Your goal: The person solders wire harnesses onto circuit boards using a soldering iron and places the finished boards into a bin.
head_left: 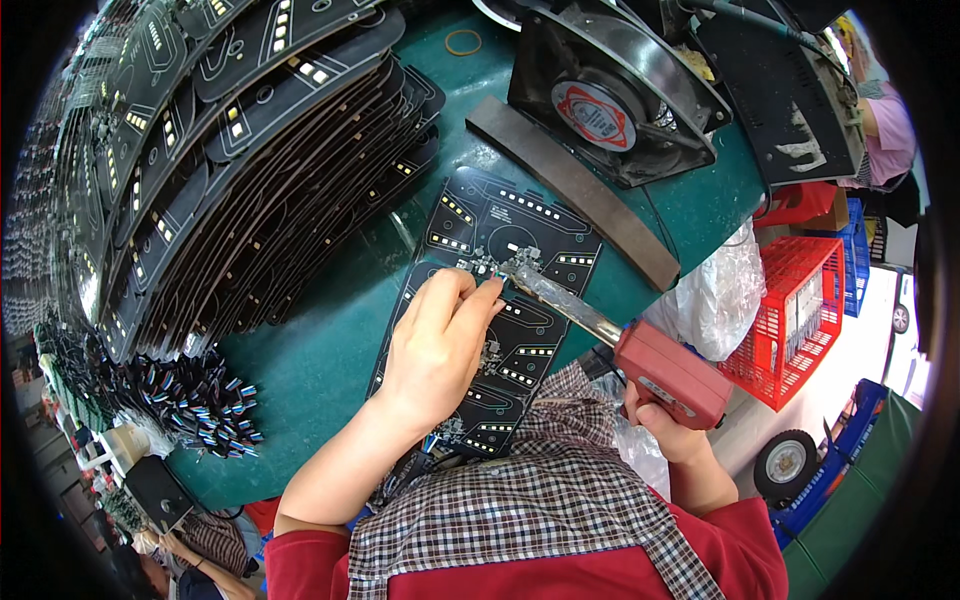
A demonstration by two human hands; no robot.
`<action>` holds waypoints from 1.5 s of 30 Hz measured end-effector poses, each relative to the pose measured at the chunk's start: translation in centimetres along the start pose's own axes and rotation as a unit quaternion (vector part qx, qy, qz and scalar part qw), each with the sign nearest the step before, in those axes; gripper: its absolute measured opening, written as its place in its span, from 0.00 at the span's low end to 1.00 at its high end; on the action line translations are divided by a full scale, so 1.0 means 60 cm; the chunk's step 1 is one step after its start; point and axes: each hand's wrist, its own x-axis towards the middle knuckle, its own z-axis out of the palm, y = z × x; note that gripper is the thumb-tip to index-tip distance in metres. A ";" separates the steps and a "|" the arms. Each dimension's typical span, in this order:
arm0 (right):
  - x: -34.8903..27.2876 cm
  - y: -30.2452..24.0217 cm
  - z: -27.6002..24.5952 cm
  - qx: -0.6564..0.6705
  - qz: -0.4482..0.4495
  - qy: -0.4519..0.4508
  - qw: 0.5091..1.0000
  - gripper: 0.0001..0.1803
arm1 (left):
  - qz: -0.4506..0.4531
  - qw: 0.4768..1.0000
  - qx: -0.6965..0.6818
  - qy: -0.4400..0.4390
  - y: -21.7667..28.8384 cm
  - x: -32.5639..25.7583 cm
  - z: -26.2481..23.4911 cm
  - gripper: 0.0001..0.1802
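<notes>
Left hand [430, 345] pinching a small, mostly hidden part [502, 277] at the black rectangular circuit board [535, 335] on the green worktop [290, 390]. Right hand [668, 432] gripping a red, pistol-shaped soldering gun [675, 372], tip near left fingertips.

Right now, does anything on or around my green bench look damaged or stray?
A thin tan rubber band lies loose on the green tabletop, seemingly stray. At upper right, a black flat panel bears a ragged whitish patch, like worn paint or residue.
</notes>
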 end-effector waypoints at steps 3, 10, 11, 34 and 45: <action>0.006 -0.011 0.006 -0.031 -0.028 0.015 0.999 0.33 | 0.009 1.000 -0.005 -0.013 -0.005 -0.001 -0.001 0.14; 0.022 -0.007 0.000 -0.202 -0.225 -0.023 0.953 0.34 | 0.023 0.999 0.028 -0.020 0.003 0.001 -0.002 0.15; 0.011 -0.003 0.003 -0.084 -0.119 -0.018 0.989 0.34 | 0.022 0.999 0.028 -0.020 0.002 0.001 -0.002 0.15; 0.017 -0.019 0.016 0.024 -0.029 -0.011 0.999 0.33 | 0.064 0.986 0.138 -0.066 0.007 -0.006 -0.002 0.21; 0.028 -0.040 0.006 -0.060 -0.075 -0.010 0.995 0.34 | 0.060 0.987 0.135 -0.064 0.008 -0.006 -0.001 0.20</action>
